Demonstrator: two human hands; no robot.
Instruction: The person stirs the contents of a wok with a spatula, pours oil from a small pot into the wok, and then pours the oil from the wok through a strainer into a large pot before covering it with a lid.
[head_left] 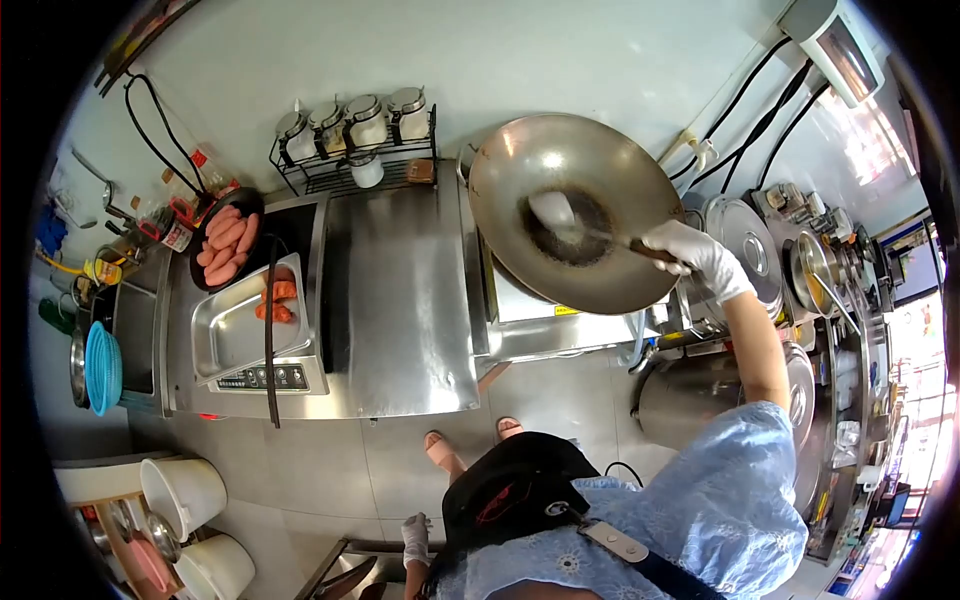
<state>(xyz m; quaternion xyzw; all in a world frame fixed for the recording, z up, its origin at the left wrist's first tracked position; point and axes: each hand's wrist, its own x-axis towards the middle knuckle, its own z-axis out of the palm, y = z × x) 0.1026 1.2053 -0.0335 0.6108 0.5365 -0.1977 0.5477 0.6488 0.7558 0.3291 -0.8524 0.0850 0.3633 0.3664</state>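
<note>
Nearest comes a blue sleeve (720, 470). Bare steel bench (405, 290) gives open room between the metal tray (225, 330) and the wok (630, 180), whose far rim nears the wall (560, 55). Inside the wok, a ladle (552, 210) has its head near the centre, its handle gripped by the right hand (695, 253). Left hand (416, 540) hangs low, grip unclear. Yellow sticker (566, 310) under the wok: lettering too small to read.

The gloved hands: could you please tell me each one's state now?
Left hand: cannot tell whether open or closed.
Right hand: closed, holding the wok spatula.
</note>
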